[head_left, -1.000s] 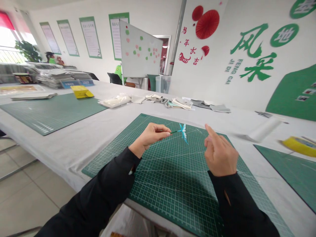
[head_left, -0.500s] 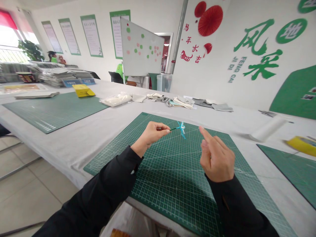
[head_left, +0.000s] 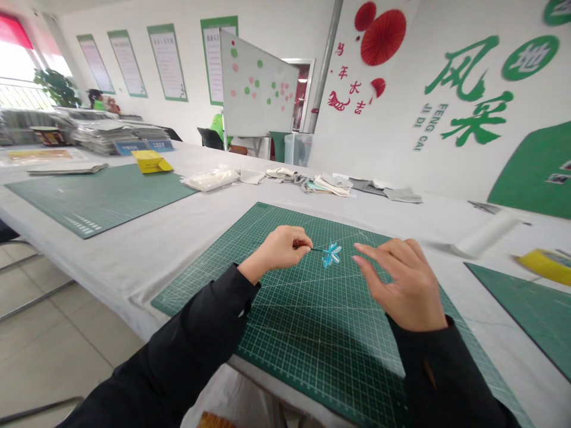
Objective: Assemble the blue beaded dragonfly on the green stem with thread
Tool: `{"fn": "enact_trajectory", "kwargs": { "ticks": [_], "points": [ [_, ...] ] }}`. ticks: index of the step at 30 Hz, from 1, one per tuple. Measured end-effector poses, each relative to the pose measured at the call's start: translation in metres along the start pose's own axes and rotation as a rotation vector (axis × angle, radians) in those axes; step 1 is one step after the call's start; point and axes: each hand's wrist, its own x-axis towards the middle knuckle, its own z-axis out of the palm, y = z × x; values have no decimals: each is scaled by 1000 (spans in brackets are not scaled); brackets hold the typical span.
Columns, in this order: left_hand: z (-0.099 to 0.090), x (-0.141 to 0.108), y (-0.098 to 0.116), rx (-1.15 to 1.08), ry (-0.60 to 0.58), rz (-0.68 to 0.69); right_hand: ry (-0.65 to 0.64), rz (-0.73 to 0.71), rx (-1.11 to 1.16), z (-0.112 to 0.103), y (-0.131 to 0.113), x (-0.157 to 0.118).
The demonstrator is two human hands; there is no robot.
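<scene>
Between the thumb and fingers of my left hand (head_left: pixel 285 246) is the thin dark stem of a small blue-and-white artificial flower (head_left: pixel 331 254). Its petals point to the right, toward my other hand, and look edged with white bead-like dots. My right hand (head_left: pixel 404 279) is apart from the flower, a short way to its right. Thumb and index finger there are stretched out with a gap between them, holding nothing; the other fingers are curled. Both hands are above a green gridded cutting mat (head_left: pixel 307 315).
A second cutting mat (head_left: pixel 102 199) with a yellow card box (head_left: pixel 150 161) lies at left. Cloth scraps (head_left: pixel 330 184) and a plastic bag (head_left: pixel 212 178) line the far side. At right are a white roll (head_left: pixel 486 233), scissors (head_left: pixel 484 207) and a yellow tape roll (head_left: pixel 546 264).
My left hand has lowered slightly and turned the flower, so its petals show more openly. My right hand went from a pointing index finger to thumb and index apart.
</scene>
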Motion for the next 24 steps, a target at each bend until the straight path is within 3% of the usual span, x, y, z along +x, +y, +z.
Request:
{"fn": "enact_trajectory", "kwargs": {
  "ticks": [7, 11, 14, 18, 24],
  "points": [
    [-3, -4, 11, -99, -279, 157, 54, 70, 98, 0, 2, -1],
    [-6, -6, 18, -344, -436, 169, 90, 250, 172, 7, 4, -5],
    [-8, -7, 22, -525, -485, 150, 72, 417, 285, 15, 8, -8],
    [-8, -7, 22, -693, -404, 84, -55, 683, 494, 27, 13, -13],
    [-2, -6, 17, -901, -46, -54, -222, 981, 791, 40, 14, -18]
  ]
}}
